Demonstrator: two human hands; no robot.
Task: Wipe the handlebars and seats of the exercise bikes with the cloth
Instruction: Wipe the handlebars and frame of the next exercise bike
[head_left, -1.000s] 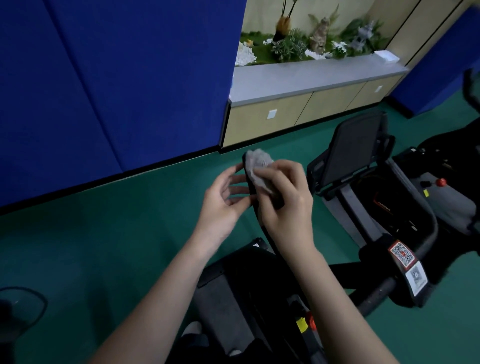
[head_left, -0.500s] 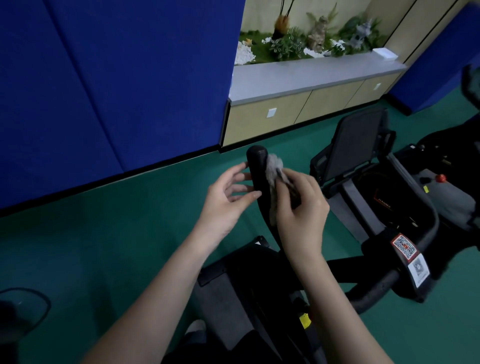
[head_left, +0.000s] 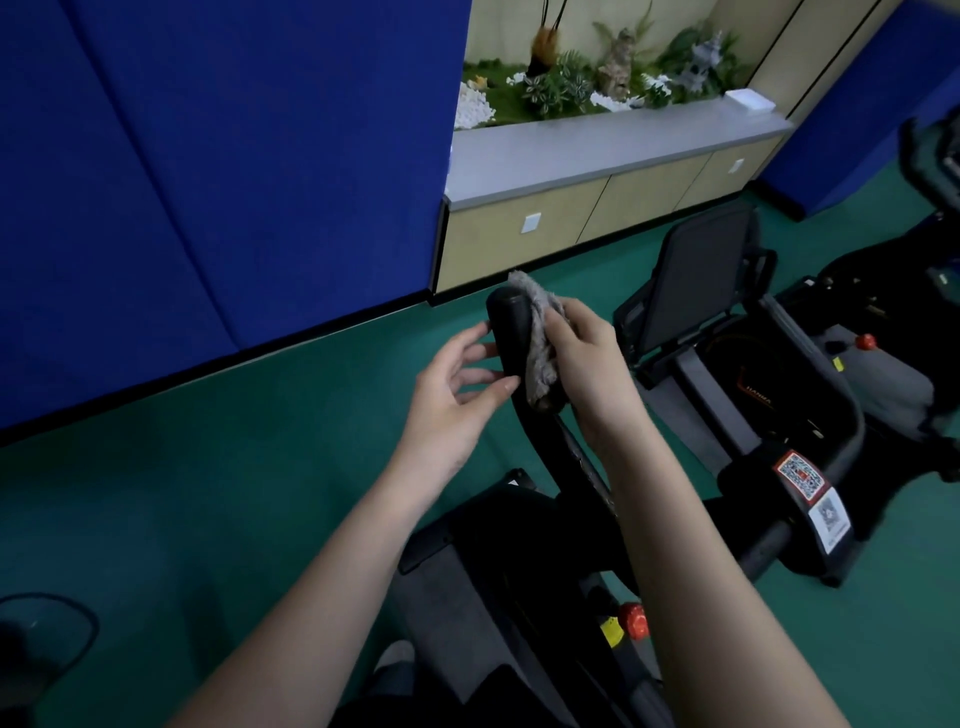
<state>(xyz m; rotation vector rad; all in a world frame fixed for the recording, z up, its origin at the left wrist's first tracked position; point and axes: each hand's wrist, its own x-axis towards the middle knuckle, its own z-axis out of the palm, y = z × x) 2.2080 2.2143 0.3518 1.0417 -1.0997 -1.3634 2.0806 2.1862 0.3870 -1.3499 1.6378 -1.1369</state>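
A black handlebar grip (head_left: 511, 332) of the exercise bike rises upright at the centre of view. My right hand (head_left: 587, 364) grips a grey fluffy cloth (head_left: 540, 338) and holds it against the right side of the grip. My left hand (head_left: 457, 395) hovers just left of the grip with fingers relaxed; the thumb tip touches or nearly touches the bar. Below my arms lies the bike's dark body (head_left: 498, 571). A second bike stands to the right, with a black seat back (head_left: 701, 270).
A blue padded wall (head_left: 208, 156) runs along the left and back. A low cabinet (head_left: 597, 208) with a grey top and plants stands behind. Green floor (head_left: 208, 493) surrounds the bikes. A red knob (head_left: 635, 619) sits near my right forearm. More equipment stands far right.
The cloth, which covered the top of the grip a second ago, has slid to its right side, baring the black end. My right hand moved down and then back up along the grip.
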